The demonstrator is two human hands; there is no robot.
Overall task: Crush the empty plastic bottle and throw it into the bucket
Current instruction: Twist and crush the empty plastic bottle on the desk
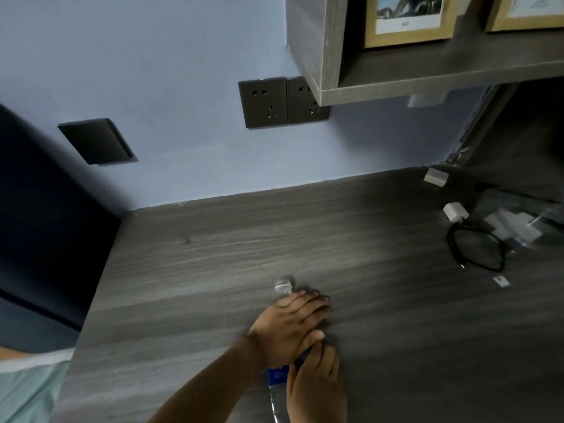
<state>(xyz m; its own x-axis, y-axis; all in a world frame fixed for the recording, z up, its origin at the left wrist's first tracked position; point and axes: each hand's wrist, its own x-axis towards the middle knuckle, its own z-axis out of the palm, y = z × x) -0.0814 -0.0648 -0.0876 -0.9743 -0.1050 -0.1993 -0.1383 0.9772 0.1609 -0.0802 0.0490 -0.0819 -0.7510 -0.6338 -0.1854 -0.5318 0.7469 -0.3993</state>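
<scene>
Both hands press down on a clear plastic bottle (pixel 276 392) that lies on its side on the grey wood-grain desk (pixel 213 254). Coming in from the lower left, the left hand (pixel 290 325) lies palm-down over the bottle's upper part, fingers curled around the shoulder near the neck. Nearer the bottom edge, the right hand (pixel 317 386) covers the bottle's middle, its fingers folded over the body — the two hands touch, the left thumb resting against the right hand's fingers.

Little of the bottle shows: its neck and pale cap (pixel 283 284) poke out beyond the left fingertips, pointing away toward the wall, and a blue label band and a stretch of see-through plastic appear between the left forearm and the right hand. Whether the body is already flattened cannot be told beneath the hands.

Well off to the right on the desk lie a coiled black cable (pixel 476 248) and a white charger plug (pixel 455 212). Dark wall sockets (pixel 264 102) sit on the blue wall above.
</scene>
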